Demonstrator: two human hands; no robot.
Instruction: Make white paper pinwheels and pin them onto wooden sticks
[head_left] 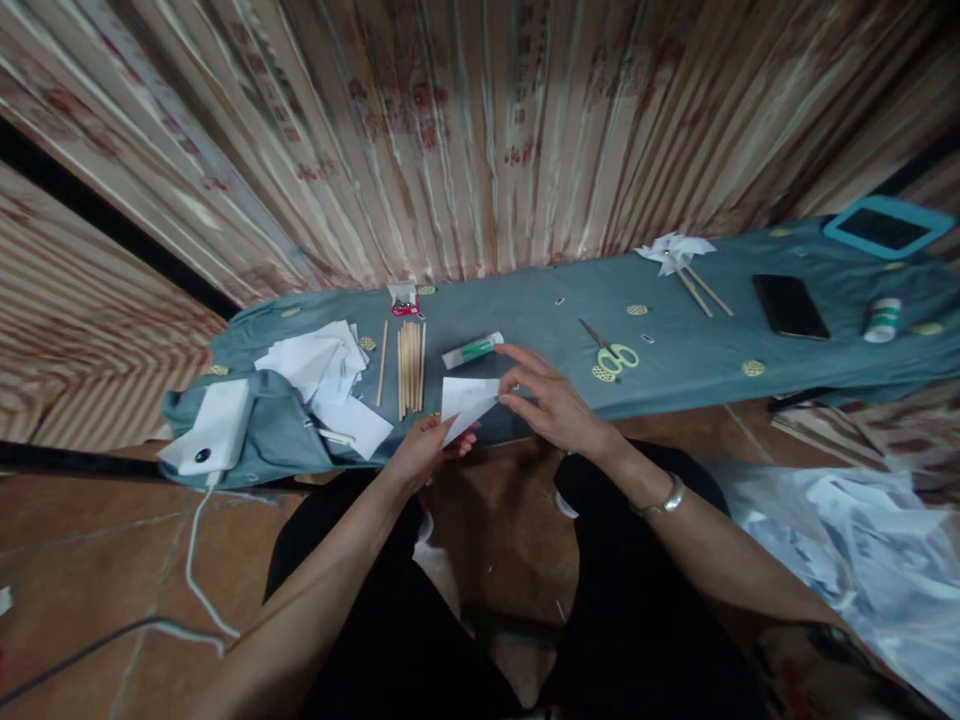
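Observation:
A white sheet of paper (466, 400), partly folded, lies at the near edge of the blue-grey cloth-covered bench (525, 315). My left hand (427, 452) grips its lower corner from below. My right hand (551, 400) pinches its right edge, fingers spread, a metal bangle on the wrist. Just beyond the paper lies a glue stick with a green band (472, 350). A row of wooden sticks (409, 365) lies to the left of the paper.
A pile of white paper pieces (326, 375) and a white power bank with cable (210, 425) sit left. Yellow-handled scissors (611, 355), a paper pinwheel on sticks (679, 255), a black phone (790, 305), a tape roll (882, 320) and a blue-framed tablet (887, 227) lie right. A plastic bag (847, 550) is on the floor.

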